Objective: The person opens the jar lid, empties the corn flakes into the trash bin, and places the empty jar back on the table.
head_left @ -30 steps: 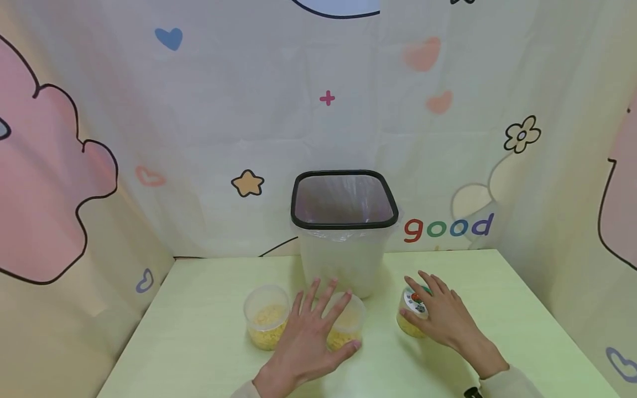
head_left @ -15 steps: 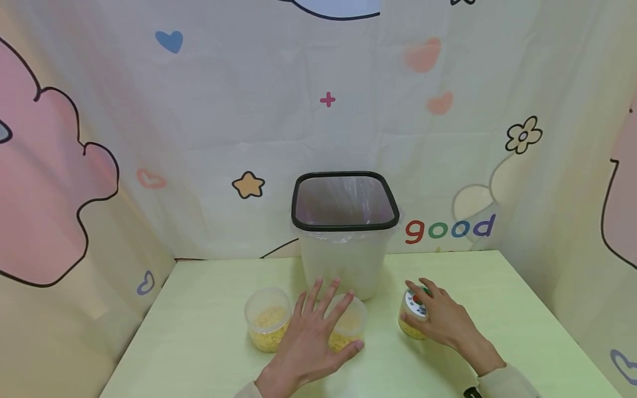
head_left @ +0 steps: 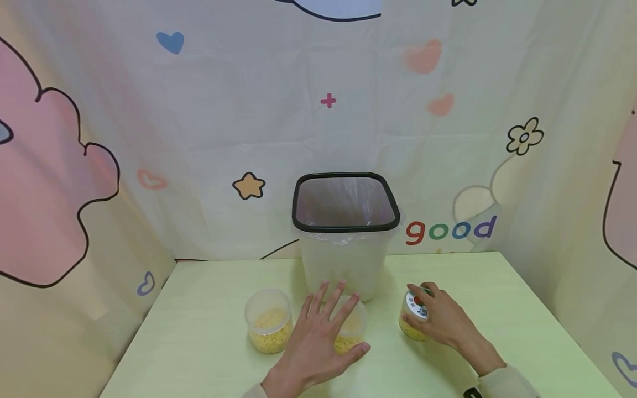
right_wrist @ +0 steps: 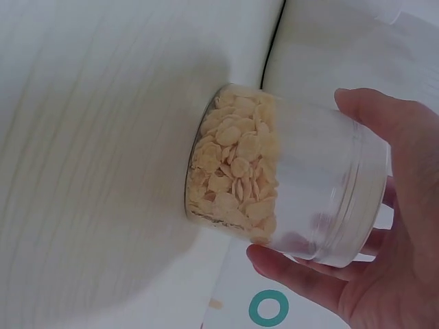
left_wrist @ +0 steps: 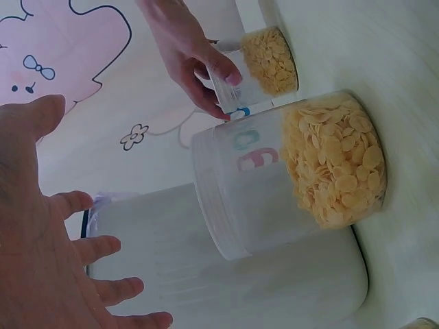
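Observation:
My right hand grips a clear plastic jar, thumb on one side and curled fingers on the other. The jar stands upright on the table, its lower half full of pale yellow flakes. A white lid with a printed label covers it. My left hand is spread with straight fingers, just above a lidless jar of flakes and partly hiding it in the head view. To its left stands a lidless jar, also part filled with flakes.
A white bin with a black rim and a clear plastic liner stands behind the jars at the back of the pale green table. A printed curtain hangs around the back and sides.
My right hand has lowered slightly and its fingers have curled in around the lidded jar. The left hand has shifted a little to the right, still spread.

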Tool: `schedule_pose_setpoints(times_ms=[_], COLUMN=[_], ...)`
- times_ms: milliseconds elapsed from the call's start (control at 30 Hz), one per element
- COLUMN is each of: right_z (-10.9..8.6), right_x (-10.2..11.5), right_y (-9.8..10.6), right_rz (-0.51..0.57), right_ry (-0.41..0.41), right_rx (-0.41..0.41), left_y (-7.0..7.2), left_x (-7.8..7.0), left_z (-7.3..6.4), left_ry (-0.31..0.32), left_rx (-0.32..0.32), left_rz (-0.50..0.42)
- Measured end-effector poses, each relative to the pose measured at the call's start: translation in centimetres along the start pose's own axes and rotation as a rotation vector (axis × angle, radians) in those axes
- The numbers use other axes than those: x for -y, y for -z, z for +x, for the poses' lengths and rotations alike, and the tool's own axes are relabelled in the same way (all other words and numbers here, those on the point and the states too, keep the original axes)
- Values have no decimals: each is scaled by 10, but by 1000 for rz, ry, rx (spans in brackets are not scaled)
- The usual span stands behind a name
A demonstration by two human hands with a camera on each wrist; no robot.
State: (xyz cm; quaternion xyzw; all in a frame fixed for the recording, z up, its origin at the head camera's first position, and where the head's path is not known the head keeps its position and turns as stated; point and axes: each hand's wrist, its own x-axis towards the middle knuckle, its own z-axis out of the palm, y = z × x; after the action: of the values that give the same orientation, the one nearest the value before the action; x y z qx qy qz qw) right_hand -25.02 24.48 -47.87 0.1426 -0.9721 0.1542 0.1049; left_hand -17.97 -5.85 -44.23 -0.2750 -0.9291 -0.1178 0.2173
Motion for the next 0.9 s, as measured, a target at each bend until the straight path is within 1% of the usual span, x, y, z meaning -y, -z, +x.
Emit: schedule_pose_setpoints(times_ms=[267,567,700,900], right_z=[-2,-2,-4,-5], right_x=[-1,12,20,33], right_y=[6,23,30,43], right_rz=[-9,3,13,12], right_ry=[1,-4,27,104], right_rx=[-42,-77,-144,-281], left_y=[0,1,2,3], left_x=[-1,-3,-4,-7], left_z=[2,5,6,8], left_ry=[14,21,26,30], left_rx=[7,-25,-35,-48], left_rz=[-29,-51,-79,-105])
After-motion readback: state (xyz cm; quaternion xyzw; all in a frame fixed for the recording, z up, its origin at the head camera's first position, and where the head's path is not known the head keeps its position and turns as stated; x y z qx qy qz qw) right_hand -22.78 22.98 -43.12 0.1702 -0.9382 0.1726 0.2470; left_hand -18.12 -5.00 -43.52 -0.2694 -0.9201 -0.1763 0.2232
